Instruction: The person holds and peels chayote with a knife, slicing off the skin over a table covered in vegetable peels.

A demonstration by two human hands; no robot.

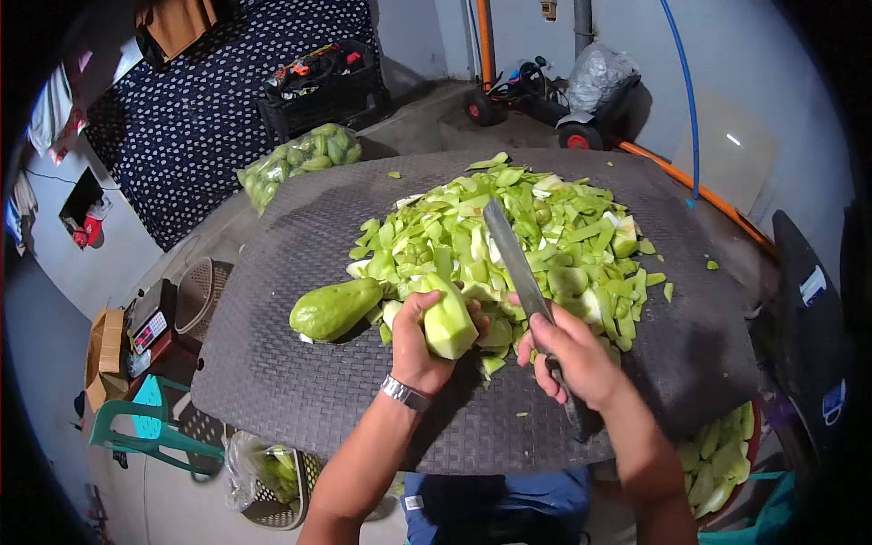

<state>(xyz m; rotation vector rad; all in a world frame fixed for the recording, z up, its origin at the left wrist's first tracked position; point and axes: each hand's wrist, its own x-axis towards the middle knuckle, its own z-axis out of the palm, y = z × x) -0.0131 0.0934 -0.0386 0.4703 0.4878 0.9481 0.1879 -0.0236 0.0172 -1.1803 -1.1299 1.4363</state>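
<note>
My left hand (420,343) is wrapped round a partly peeled chayote (449,325), its pale green flesh showing with flat cut sides. In my right hand (574,352) is a long knife (514,254), gripped by its dark handle with the blade slanting up and to the left. Blade and chayote are apart. Just left of my left hand lies a whole unpeeled chayote (334,311). Beyond both hands a broad heap of green peelings (490,218) is spread over the dark woven-pattern table (263,363).
A clear bag of chayotes (304,159) stands behind the table. Below the front edge are a basket (289,490) at left and a container of peeled pieces (718,459) at right. A green chair (150,422) stands left; a dark chair (808,318) is at right.
</note>
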